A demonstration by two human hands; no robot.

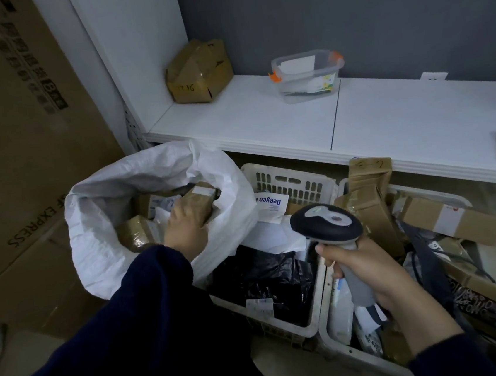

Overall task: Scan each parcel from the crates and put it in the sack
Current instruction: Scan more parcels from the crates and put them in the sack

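Observation:
An open white woven sack [110, 257] stands at the left with several parcels inside. My left hand [185, 225] reaches into it and grips a brown taped box [200, 200] with a white label. My right hand [368, 270] holds a grey and black handheld scanner [325, 225] by its handle, above the crates. The left crate [285, 180] holds a black poly parcel [268, 277] and white mailers. The right crate [340, 349] is filled with brown boxes [449, 221] and bags.
A white shelf [263, 115] runs behind the crates, carrying a crumpled brown box [197, 70] and a clear plastic tub [308, 74] with orange clips. Large cardboard cartons [22, 150] stand stacked at the left, close to the sack.

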